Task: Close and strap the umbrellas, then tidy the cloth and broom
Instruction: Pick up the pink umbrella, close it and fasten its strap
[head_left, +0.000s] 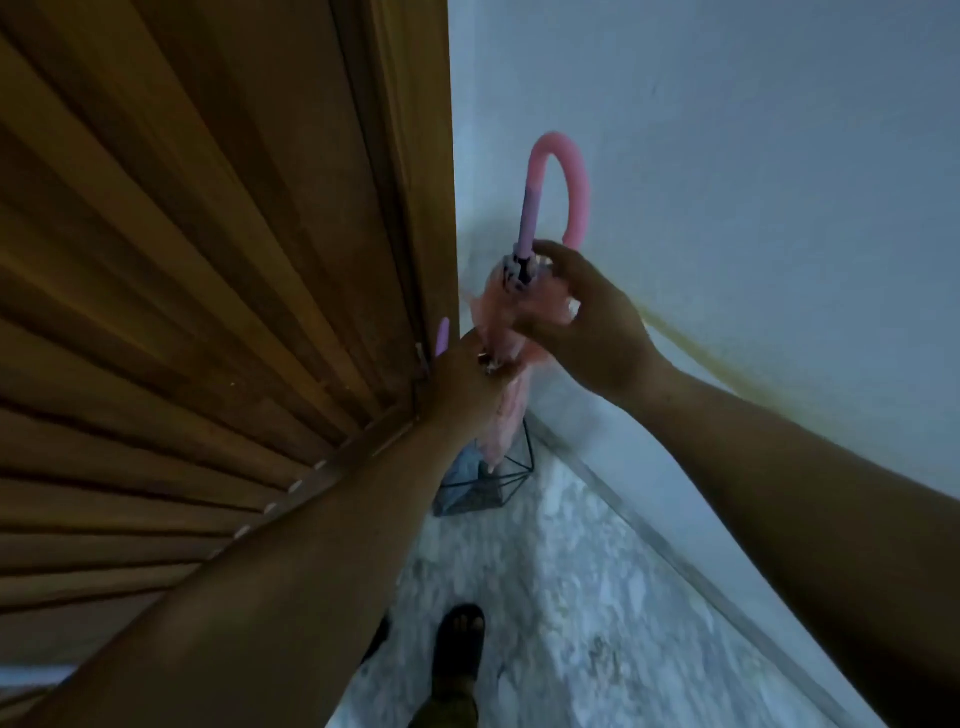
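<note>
Pink umbrella (506, 332) is folded up and standing upright, its tip down in the black wire stand (511, 470) that sits in the corner where the wooden door (208, 260) meets the wall (727, 156). Right hand (582, 317) has its fingers (550, 254) curled round the bunched fabric just under the curved handle. Left hand (467, 369) is lower on the umbrella, closer to the door, fingers wrapped round the canopy. A sandalled foot (460, 644) is on the speckled floor (597, 597) in front of the stand.
</note>
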